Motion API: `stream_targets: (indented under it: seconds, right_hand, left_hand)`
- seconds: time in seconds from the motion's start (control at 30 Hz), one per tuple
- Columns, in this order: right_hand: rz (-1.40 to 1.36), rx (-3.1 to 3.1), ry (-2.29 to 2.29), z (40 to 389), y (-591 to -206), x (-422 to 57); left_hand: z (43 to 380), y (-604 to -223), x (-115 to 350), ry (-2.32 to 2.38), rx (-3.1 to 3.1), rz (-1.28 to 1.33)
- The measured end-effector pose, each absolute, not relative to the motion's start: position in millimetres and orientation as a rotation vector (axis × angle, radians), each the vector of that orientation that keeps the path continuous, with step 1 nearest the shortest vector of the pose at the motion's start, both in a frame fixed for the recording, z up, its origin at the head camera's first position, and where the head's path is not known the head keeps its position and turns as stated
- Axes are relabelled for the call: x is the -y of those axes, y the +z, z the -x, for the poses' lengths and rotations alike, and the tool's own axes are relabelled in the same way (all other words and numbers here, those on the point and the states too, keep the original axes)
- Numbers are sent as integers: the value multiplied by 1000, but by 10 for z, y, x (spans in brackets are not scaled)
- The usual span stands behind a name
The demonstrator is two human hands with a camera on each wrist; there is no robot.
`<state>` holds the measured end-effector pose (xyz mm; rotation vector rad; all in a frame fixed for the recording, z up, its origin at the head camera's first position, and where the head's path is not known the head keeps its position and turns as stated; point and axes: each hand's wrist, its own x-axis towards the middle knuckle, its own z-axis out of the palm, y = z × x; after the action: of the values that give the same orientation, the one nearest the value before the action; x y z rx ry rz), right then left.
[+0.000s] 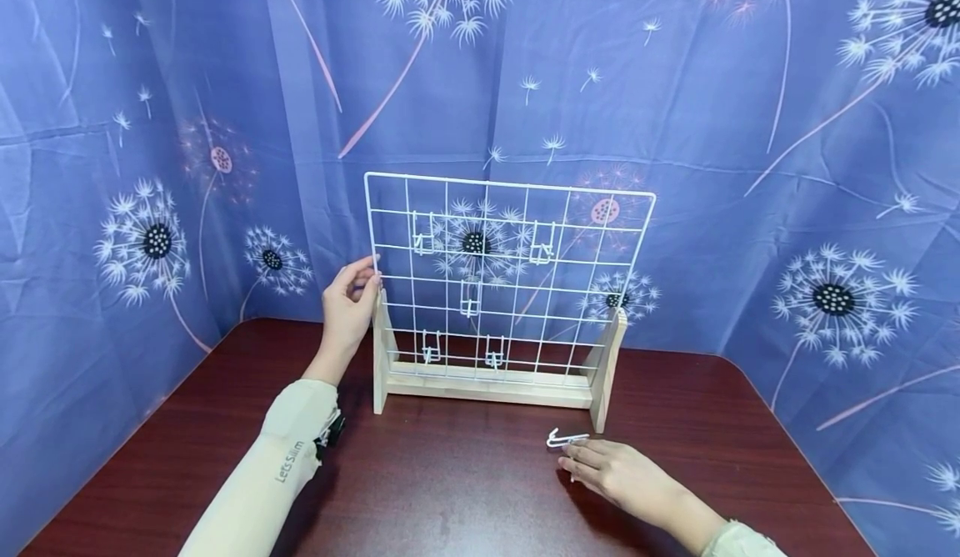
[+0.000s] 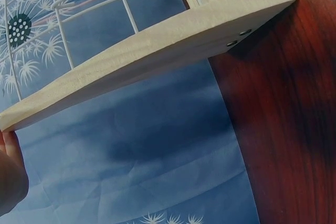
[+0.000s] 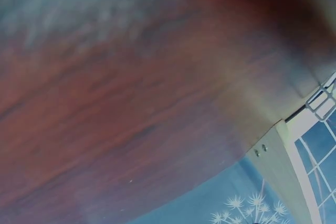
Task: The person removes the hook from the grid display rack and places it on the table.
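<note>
A white wire grid panel (image 1: 495, 290) stands upright in a pale wooden stand (image 1: 487, 388). My left hand (image 1: 348, 303) is at the panel's left edge, thumb and fingers pinching it just above the stand's left side piece; in the left wrist view, only part of this hand (image 2: 11, 174) shows, by the tip of that piece. Several white wire hooks, one of them a hook (image 1: 542, 244) at upper right, hang on the grid. My right hand (image 1: 618, 478), low over the table in front of the stand, holds a loose white wire hook (image 1: 566, 439) at the fingertips.
The dark red wooden table (image 1: 450, 482) reaches back to a blue curtain (image 1: 420, 107) with dandelion prints, which also runs along both sides. The stand's right side piece (image 1: 609, 373) is just beyond the right hand.
</note>
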<state>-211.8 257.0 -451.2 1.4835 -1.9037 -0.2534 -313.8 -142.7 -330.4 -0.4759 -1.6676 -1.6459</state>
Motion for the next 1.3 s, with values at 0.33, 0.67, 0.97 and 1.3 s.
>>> stream_targets:
  seconds: [0.33, 0.67, 0.97, 1.3]
  right_hand:
    - [-1453, 2002, 39, 2085, -4427, -2460]
    - [-1353, 2020, 184, 2108, -4268, -2282]
    - [-1242, 2020, 239, 2159, -4207, -2163]
    - [-1147, 1906, 405, 2231, -4104, -1956]
  left_hand:
    - [3140, -3312, 1426, -1652, 1660, 482]
    - [3131, -3318, 1429, -1649, 1673, 473]
    - [3116, -3288, 1428, -1636, 1676, 477]
    - [3103, -3280, 1425, -1621, 1669, 484]
